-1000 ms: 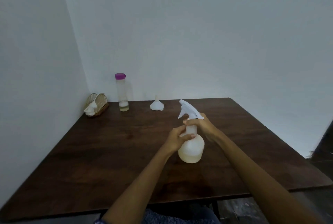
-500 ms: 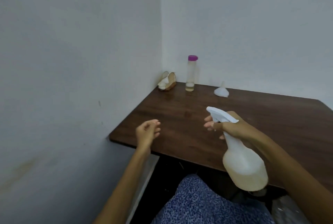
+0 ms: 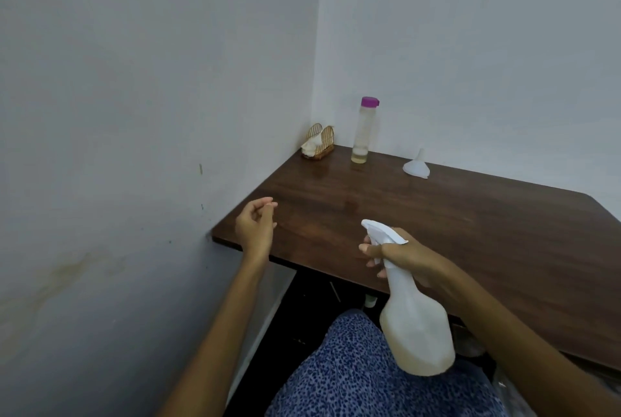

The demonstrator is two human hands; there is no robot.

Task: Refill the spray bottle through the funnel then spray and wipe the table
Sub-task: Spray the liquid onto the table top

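Note:
My right hand (image 3: 401, 257) grips the neck of a white spray bottle (image 3: 415, 326), held in the air above the near edge of the dark wooden table (image 3: 470, 232), nozzle pointing left. Pale liquid fills the bottle's lower part. My left hand (image 3: 254, 227) hovers over the table's near left corner with fingers loosely curled, holding nothing. A white funnel (image 3: 416, 165) lies mouth down at the back of the table. A tall clear bottle (image 3: 363, 130) with a purple cap stands left of it, a little yellowish liquid at its bottom.
A small wire holder (image 3: 318, 143) with a white cloth or tissue sits in the back left corner against the walls. White walls close the table on the left and back. My lap in blue patterned fabric (image 3: 353, 373) is below the table's edge.
A second ago both hands held the spray bottle standing on the table. The right hand has since lifted it clear; the left hand let go and moved left. The view swung left.

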